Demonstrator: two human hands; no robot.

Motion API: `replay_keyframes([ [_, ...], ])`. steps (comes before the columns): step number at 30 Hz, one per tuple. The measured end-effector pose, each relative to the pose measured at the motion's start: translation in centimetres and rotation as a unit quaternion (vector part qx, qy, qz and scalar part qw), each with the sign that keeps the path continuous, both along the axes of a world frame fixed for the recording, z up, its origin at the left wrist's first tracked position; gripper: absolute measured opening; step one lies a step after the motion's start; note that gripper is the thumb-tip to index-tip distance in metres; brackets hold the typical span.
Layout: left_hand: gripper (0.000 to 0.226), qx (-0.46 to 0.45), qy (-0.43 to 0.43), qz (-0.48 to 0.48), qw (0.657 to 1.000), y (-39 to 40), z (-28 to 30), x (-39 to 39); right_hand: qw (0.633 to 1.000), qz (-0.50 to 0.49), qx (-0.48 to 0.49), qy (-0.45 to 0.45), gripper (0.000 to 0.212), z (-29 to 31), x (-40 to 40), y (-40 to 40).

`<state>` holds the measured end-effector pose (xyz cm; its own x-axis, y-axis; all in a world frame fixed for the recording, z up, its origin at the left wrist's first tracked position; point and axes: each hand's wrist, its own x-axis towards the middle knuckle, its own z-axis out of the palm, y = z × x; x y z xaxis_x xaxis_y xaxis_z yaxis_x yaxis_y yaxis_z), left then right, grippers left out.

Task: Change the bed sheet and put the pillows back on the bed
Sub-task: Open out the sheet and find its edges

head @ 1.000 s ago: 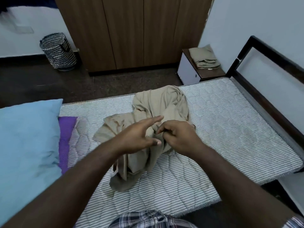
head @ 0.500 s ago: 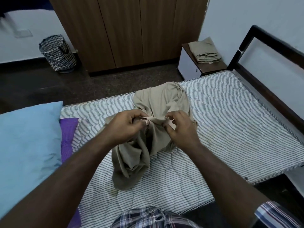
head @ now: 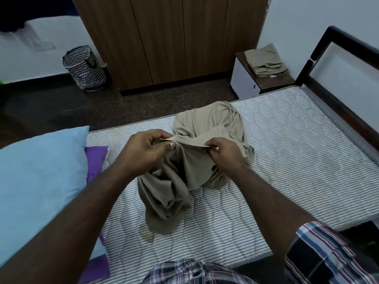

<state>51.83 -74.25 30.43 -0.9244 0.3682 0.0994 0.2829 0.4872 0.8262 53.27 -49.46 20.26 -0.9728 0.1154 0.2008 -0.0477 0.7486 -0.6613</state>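
Filling the middle and right of the frame, the bare striped mattress [head: 297,152] has no sheet spread on it yet, so the change looks to be at an early stage. At the left edge a light blue pillow [head: 39,181] lies on a purple cloth [head: 95,158]. At centre frame the beige bed sheet [head: 196,160] sits crumpled in a heap on the mattress, one lobe toward the upper centre and a fold trailing down toward the lower centre. Both hands meet over the top of the heap: the left hand [head: 143,152] pinches a hem between thumb and curled fingers [head: 171,144], and the right hand [head: 225,154] pinches the same hem just to its right. The short stretch of edge between them runs left to right across the frame, and the bulk of the sheet hangs below and behind it. Judging from this, the next move is to draw the hands apart along that edge to find a corner. In the upper right a second folded beige cloth [head: 264,60] rests on a bedside cabinet [head: 246,83]; a zigzag laundry basket [head: 85,68] stands upper left
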Motion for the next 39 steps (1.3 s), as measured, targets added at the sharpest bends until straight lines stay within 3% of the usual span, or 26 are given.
replay_keyframes([
  [4, 0.018, -0.001, 0.009, 0.046, 0.999, -0.9, -0.1, -0.7, 0.999, 0.009, -0.004, -0.038, 0.009, 2.0, -1.1, 2.2],
  [8, 0.009, -0.02, 0.013, 0.057, 0.998, -1.2, -0.5, -1.3, 0.996, 0.037, 0.077, -0.037, 0.008, 5.7, -2.0, 5.0],
  [10, 0.007, -0.027, 0.019, 0.056, 0.998, -0.7, -0.4, -1.3, 0.993, 0.033, 0.113, 0.014, 0.006, 8.8, -2.8, 6.1],
  [13, 0.013, -0.027, 0.03, 0.058, 0.997, 0.7, 0.1, -1.3, 0.973, 0.004, 0.109, 0.201, 0.005, 14.3, -2.5, 6.4],
  [15, 0.015, -0.019, 0.044, 0.062, 0.997, 1.6, 0.8, -1.6, 0.958, -0.035, 0.105, 0.266, 0.003, 14.3, -0.6, 5.0],
  [17, 0.017, -0.014, 0.04, 0.083, 0.996, 2.1, 1.4, -2.0, 0.978, -0.047, 0.162, 0.123, 0.003, 9.5, 2.5, 2.5],
  [19, 0.021, -0.032, 0.021, 0.097, 0.995, 2.1, 1.6, -2.3, 0.963, 0.053, 0.251, -0.076, 0.017, 3.1, 5.9, 0.0],
  [20, 0.023, -0.045, 0.009, 0.095, 0.994, 2.2, 1.7, -2.2, 0.952, 0.098, 0.261, -0.129, 0.026, 1.0, 7.1, -0.9],
  [22, 0.028, -0.065, -0.007, 0.092, 0.994, 2.4, 1.8, -2.1, 0.974, 0.094, 0.181, -0.097, 0.024, -0.1, 7.3, -2.4],
  [24, 0.028, -0.078, -0.01, 0.098, 0.992, 2.7, 1.9, -2.0, 0.995, 0.056, 0.082, 0.02, 0.019, 1.5, 6.2, -4.4],
  [27, 0.024, -0.113, -0.007, 0.106, 0.988, 2.8, 2.5, -1.9, 0.985, 0.094, 0.04, 0.137, 0.013, 3.6, 4.7, -6.5],
  [30, 0.021, -0.147, -0.009, 0.114, 0.983, 2.6, 3.0, -2.0, 0.973, 0.163, 0.066, 0.149, 0.014, 3.1, 4.2, -7.6],
  [33, 0.02, -0.183, -0.018, 0.12, 0.976, 2.3, 3.2, -2.1, 0.971, 0.18, 0.066, 0.142, 0.03, 2.2, 4.2, -8.2],
  [39, 0.016, -0.19, -0.048, 0.098, 0.976, 1.2, 3.1, -1.8, 0.993, -0.012, -0.009, 0.117, 0.022, 2.2, 0.5, -6.4],
])
